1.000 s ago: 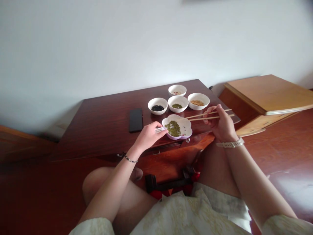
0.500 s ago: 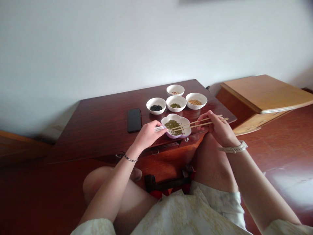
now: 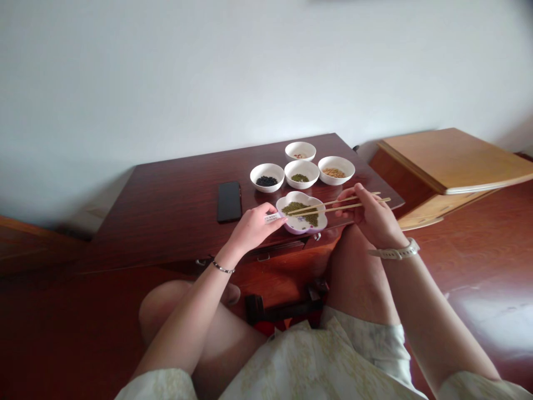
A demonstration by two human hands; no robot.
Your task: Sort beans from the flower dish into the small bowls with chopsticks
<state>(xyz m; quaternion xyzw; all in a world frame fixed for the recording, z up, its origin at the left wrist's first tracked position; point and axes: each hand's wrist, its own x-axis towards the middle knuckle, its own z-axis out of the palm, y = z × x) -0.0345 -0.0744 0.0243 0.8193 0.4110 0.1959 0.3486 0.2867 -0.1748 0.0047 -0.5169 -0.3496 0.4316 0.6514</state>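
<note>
A flower-shaped bowl (image 3: 298, 227), white inside and purple outside, sits at the table's front edge with small green beans (image 3: 309, 218) in it. My left hand (image 3: 252, 226) pinches the bowl's left side, where a white strip with print shows between thumb and fingers. In my right hand (image 3: 368, 214) is a pair of wooden chopsticks (image 3: 333, 208), slanting left. Their tips lie over the green beans; whether they grip a bean is too small to tell.
Behind stand white bowls holding black beans (image 3: 266, 181), green beans (image 3: 300, 178), yellowish beans (image 3: 333, 173) and some pale and reddish pieces (image 3: 300, 156). A dark phone (image 3: 229, 201) lies left on the dark table (image 3: 166, 211). A wooden cabinet (image 3: 453, 158) stands at right.
The chopstick tips have shifted up and slightly left within the flower-shaped bowl. The beans have spread toward the back and right, baring a patch of its bottom at the front.
</note>
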